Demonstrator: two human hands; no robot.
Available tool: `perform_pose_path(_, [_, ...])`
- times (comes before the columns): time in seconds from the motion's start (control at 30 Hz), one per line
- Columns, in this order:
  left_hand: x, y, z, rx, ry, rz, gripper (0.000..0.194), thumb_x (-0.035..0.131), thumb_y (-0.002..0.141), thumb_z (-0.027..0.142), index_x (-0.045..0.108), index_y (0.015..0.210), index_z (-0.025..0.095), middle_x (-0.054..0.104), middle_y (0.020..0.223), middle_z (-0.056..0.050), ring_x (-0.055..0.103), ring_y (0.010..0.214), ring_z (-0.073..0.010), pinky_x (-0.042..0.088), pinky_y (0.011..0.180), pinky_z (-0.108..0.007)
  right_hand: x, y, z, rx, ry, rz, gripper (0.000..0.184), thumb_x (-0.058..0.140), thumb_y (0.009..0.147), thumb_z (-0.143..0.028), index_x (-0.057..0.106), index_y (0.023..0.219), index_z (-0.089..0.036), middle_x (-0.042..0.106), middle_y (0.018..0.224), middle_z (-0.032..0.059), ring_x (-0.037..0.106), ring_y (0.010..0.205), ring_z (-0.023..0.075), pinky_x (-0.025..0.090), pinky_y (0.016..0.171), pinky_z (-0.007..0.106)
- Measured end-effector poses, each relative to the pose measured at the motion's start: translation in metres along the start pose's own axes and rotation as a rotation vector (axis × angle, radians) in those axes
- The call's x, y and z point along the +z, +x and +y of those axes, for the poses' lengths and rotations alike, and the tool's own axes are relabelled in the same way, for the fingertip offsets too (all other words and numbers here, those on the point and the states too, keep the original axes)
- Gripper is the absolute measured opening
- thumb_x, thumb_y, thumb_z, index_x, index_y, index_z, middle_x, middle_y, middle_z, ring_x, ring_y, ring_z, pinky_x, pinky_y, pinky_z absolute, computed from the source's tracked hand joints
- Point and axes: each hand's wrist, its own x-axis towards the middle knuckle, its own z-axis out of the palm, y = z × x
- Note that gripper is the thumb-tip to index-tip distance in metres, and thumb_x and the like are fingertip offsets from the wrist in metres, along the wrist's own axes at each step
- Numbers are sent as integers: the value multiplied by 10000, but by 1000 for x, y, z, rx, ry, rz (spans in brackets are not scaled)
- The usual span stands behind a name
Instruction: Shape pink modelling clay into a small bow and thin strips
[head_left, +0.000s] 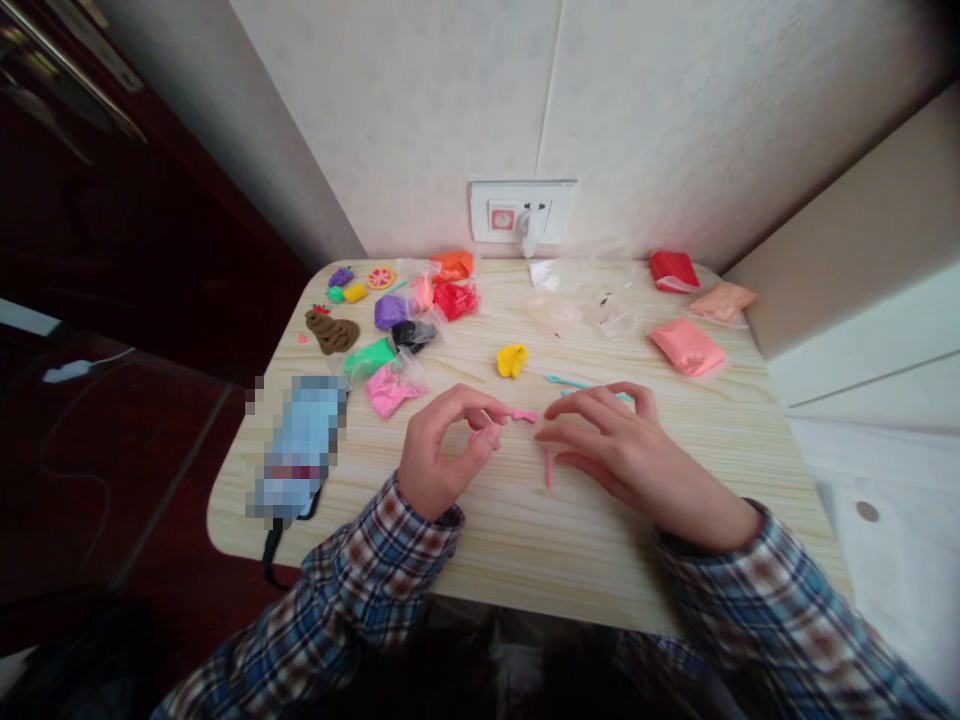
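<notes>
Centrally, the left hand pinches a small pink clay bit at its fingertips, while the right hand rests open beside a thin pink clay strip, lying lengthwise toward the person on the table.

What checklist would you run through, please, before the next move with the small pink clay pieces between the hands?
1. Left hand has a pinch on the small pink clay piece: ok, fingertips meet at it.
2. Right hand is free to help: ok, fingers spread, resting on the table.
3. Pink clay strip within reach: ok, it lies beside the right fingers.
4. Teal tool at hand: ok, just behind the right hand.
5. Yellow clay clear of the work: ok, apart.
6. Clay still soft: cannot tell.
</notes>
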Motion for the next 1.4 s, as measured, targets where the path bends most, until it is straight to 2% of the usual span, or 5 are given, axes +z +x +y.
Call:
perform_pose_path(0.17, [-6, 0, 3, 124, 235, -24, 71, 551, 819, 159, 615, 847, 156, 646, 767, -33, 592, 704, -141, 488, 668, -277, -2, -22, 15, 154, -64, 174, 187, 471, 920, -335, 598, 1028, -250, 642, 1042, 51, 575, 956, 214, 319, 838, 414])
perform_pose_path(0.47, [1, -10, -7, 549, 584, -416, 268, 563, 848, 221, 587, 1115, 200, 700, 1079, -44, 572, 1109, -223, 363, 967, -418, 7, -48, 20, 387, -69, 193, 237, 483, 894, -439, 582, 956, -233, 613, 991, 62, 558, 956, 249, 339, 799, 413])
perform_pose_path(0.67, [3, -12, -8, 597, 652, -512, 290, 505, 894, 244, 566, 1174, 201, 678, 1150, -52, 549, 1168, -217, 265, 1066, -458, 7, -46, 21, 473, -106, 240, 212, 470, 904, -412, 571, 895, -226, 628, 852, 33, 577, 803, 213, 326, 752, 387])
perform_pose_path(1.13, [6, -12, -11, 556, 668, -613, 295, 485, 924, 242, 540, 1207, 178, 646, 1212, -82, 542, 1187, -222, 265, 1060, -440, 1, -46, 30, 281, -305, 196, 75, 497, 899, -260, 560, 900, -219, 657, 830, 28, 593, 789, 211, 342, 819, 413])
perform_pose_path(1.4, [3, -12, -10, 622, 726, -561, 274, 467, 934, 216, 566, 1178, 142, 654, 1204, -73, 534, 1185, -199, 251, 1064, -416, -5, -50, 26, 421, 45, 233, 84, 516, 883, -292, 569, 870, -228, 641, 810, 19, 591, 759, 179, 431, 680, 326])
